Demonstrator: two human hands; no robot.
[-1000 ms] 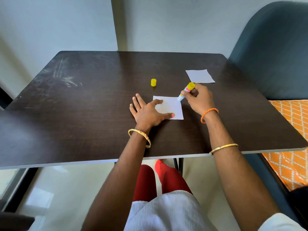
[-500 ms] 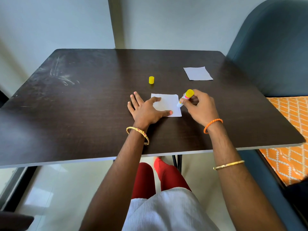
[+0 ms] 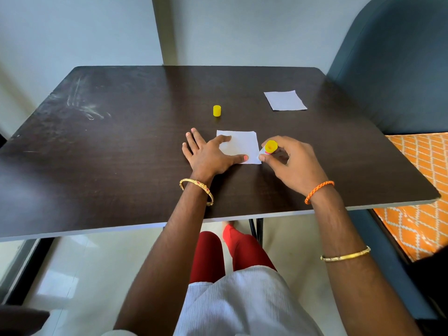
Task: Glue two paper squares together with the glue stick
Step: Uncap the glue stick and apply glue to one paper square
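Note:
A white paper square (image 3: 243,144) lies flat on the dark table (image 3: 121,154). My left hand (image 3: 209,156) presses on its left side, forefinger and thumb spread over the sheet. My right hand (image 3: 292,163) grips an uncapped glue stick (image 3: 268,149) with a yellow end, tilted, its tip touching the paper's near right corner. The yellow cap (image 3: 217,110) stands upright behind the paper. A second white paper square (image 3: 284,100) lies at the far right of the table.
A dark blue chair back (image 3: 392,64) rises at the right of the table, with an orange patterned cushion (image 3: 421,180) below it. The table's near edge runs just behind my wrists. A grey wall stands behind the table.
My right hand has drawn the glue stick's tip down the paper's right edge, from the far right corner to the near right corner. My left hand has stayed on the sheet.

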